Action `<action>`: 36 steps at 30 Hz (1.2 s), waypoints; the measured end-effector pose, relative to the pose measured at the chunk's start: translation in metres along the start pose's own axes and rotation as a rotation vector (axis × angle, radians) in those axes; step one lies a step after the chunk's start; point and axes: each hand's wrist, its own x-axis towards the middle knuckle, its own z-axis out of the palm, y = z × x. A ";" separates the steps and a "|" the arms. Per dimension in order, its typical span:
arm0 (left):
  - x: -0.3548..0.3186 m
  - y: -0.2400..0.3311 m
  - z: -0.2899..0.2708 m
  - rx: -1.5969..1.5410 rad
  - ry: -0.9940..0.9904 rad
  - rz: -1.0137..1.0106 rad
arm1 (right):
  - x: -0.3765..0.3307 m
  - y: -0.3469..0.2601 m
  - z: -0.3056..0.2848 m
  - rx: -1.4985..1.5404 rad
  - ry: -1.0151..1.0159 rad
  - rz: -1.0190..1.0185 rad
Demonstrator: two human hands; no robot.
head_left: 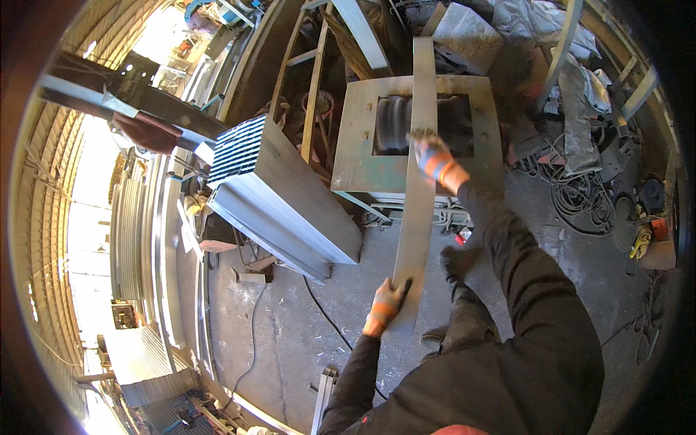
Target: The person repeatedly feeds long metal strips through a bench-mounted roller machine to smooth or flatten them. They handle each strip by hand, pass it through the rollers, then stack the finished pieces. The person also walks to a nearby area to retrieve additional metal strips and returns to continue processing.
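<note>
A long flat grey metal bar [415, 225] runs from near my body out over a metal machine table [355, 138]. In the table's rectangular opening sit dark, ridged, roller-like parts [394, 123], partly hidden beneath the bar. My left hand [388, 306], in a grey and orange glove, grips the bar's left edge near its close end. Farther out, my gloved right hand [438, 161] closes over the bar above the table opening; its fingers are somewhat smeared by motion.
Left of the machine stands a stack of metal profiles [297, 196]. Cables [308, 286] cross the floor, and a coiled hose [580, 199] lies at right. Beyond the machine are sacks [464, 36] and upright metal beams [360, 32]. Yellow gloves [641, 241] rest at far right.
</note>
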 end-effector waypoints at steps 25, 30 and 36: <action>-0.148 -0.064 0.055 -0.076 -0.009 -0.155 | -0.144 -0.131 -0.044 0.039 -0.012 0.138; -0.299 -0.086 0.062 -0.028 -0.065 -0.355 | -0.265 -0.225 -0.057 0.092 -0.041 0.130; -0.428 -0.085 0.058 -0.192 -0.075 -0.533 | -0.366 -0.297 -0.072 0.189 -0.120 0.115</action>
